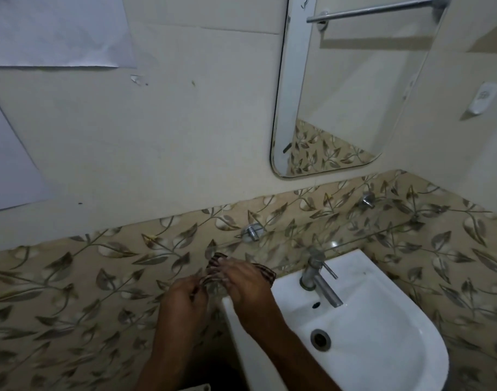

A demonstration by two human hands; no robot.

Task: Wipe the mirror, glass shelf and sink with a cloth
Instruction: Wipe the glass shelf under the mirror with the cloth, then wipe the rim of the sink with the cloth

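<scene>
A striped brown cloth (265,271) lies on the left end of the clear glass shelf (354,240), just above the sink's left corner. My right hand (245,280) lies over the cloth, fingers spread across it. My left hand (185,292) pinches the cloth's near left edge. The white sink (382,320) sits below at the right, with a steel tap (317,280) at its back and a drain (320,338) in the bowl. The mirror (340,88) hangs on the wall above, at the upper right.
Two chrome brackets (253,232) (368,201) fix the shelf to the leaf-patterned tiles. A white holder (482,98) is on the right wall. Paper sheets (52,29) are stuck to the wall at the upper left. A towel rail shows in the mirror's reflection.
</scene>
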